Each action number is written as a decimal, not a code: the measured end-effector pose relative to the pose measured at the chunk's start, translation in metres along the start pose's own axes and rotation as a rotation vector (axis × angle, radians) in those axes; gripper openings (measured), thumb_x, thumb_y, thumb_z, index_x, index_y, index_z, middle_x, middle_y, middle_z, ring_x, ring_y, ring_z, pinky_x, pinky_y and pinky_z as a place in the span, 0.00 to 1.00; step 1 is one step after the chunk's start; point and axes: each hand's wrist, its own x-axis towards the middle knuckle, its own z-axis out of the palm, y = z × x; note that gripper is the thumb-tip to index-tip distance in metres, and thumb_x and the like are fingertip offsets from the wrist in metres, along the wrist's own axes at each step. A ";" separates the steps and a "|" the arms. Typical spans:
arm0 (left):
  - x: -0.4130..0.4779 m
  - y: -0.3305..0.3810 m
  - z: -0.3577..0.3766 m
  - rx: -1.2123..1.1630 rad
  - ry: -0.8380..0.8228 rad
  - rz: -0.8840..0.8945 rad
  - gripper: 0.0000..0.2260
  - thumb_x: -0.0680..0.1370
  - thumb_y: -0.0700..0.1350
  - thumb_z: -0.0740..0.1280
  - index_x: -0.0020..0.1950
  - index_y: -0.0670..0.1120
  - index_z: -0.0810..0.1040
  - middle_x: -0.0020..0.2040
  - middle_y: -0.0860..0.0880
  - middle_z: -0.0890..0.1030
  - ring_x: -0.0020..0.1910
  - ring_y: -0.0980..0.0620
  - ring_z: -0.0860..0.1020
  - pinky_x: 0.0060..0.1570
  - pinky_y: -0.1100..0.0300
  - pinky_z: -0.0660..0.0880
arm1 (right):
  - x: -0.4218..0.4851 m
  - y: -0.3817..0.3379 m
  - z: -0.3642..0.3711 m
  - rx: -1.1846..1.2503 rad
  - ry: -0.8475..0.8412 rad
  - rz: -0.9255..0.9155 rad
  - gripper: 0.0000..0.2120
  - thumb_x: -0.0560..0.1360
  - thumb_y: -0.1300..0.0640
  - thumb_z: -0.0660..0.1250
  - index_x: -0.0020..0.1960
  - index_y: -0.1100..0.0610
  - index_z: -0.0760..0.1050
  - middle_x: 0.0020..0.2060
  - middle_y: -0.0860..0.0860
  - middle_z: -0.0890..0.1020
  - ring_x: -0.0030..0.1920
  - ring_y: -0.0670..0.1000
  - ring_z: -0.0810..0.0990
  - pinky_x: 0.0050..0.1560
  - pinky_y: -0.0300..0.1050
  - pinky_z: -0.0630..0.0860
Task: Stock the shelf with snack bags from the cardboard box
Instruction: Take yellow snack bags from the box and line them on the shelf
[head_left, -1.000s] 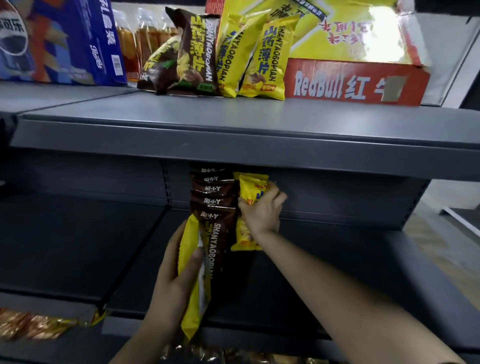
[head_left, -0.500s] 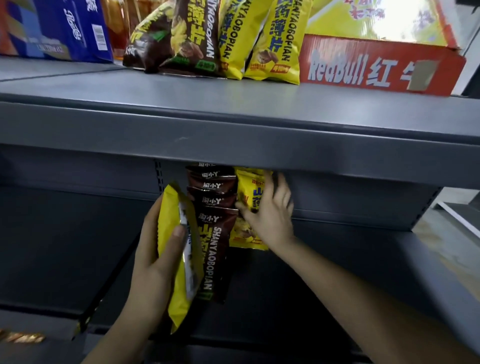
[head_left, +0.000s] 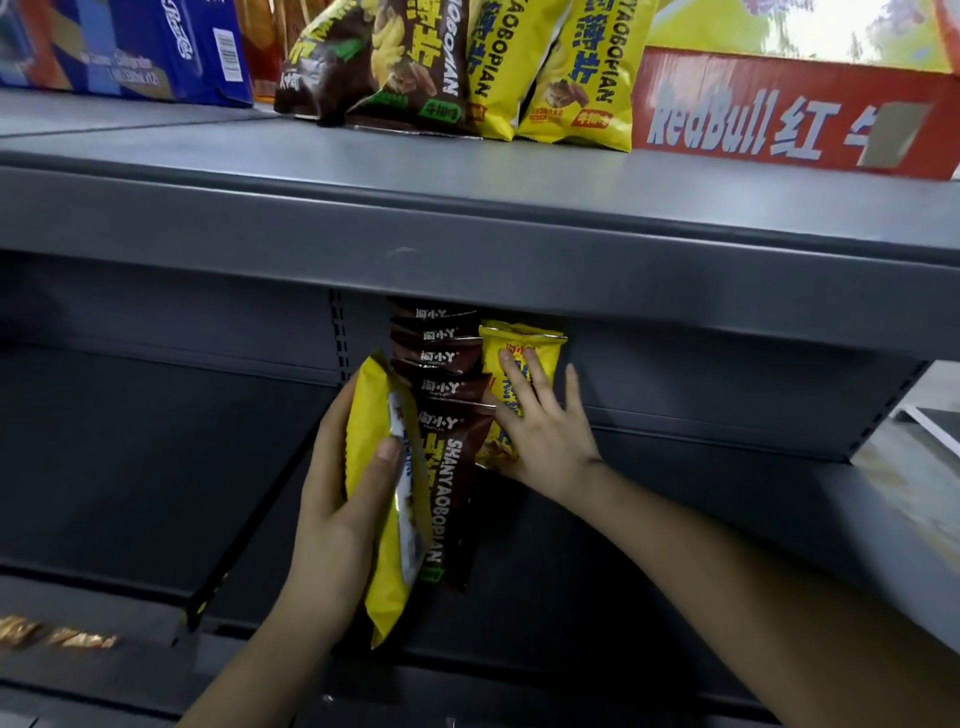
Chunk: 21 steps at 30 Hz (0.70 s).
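The grey metal shelf (head_left: 467, 218) bore a red cardboard box (head_left: 779, 119) on its upper board. On the lower board stood a row of brown foil snack bags (head_left: 447, 395). The left hand (head_left: 337, 509) gripped a yellow foil snack bag (head_left: 374, 467) just left of that row. The right hand (head_left: 545, 431), fingers spread flat, pressed a second yellow bag (head_left: 519, 343) standing at the row's right.

L hand (head_left: 332, 519): yellow bag (head_left: 366, 431) lifted off brown row (head_left: 447, 395) | R hand (head_left: 545, 436): grip→flat

yellow snack bags (head_left: 374, 426) 4 | brown snack bags (head_left: 457, 493) 7 | red box (head_left: 779, 119) 1 | blue box (head_left: 156, 47) 1
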 end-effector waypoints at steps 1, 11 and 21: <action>-0.001 0.002 0.002 0.005 -0.005 0.004 0.22 0.75 0.53 0.63 0.69 0.62 0.67 0.65 0.60 0.74 0.64 0.60 0.74 0.61 0.54 0.71 | 0.000 0.001 -0.001 -0.008 -0.019 -0.008 0.44 0.66 0.31 0.67 0.76 0.49 0.58 0.78 0.59 0.44 0.77 0.62 0.42 0.68 0.74 0.46; -0.020 0.006 0.035 0.225 -0.090 0.123 0.28 0.73 0.60 0.63 0.72 0.66 0.59 0.70 0.62 0.66 0.69 0.63 0.66 0.67 0.57 0.65 | -0.072 -0.006 -0.054 0.586 0.236 0.193 0.15 0.76 0.52 0.65 0.60 0.58 0.76 0.61 0.54 0.73 0.61 0.56 0.75 0.61 0.57 0.72; -0.024 -0.024 0.116 0.857 -0.184 0.315 0.32 0.77 0.56 0.56 0.77 0.58 0.44 0.76 0.43 0.53 0.72 0.42 0.61 0.65 0.46 0.68 | -0.135 -0.001 -0.103 1.910 -0.144 0.432 0.27 0.68 0.29 0.65 0.62 0.41 0.73 0.60 0.43 0.80 0.60 0.45 0.78 0.58 0.50 0.78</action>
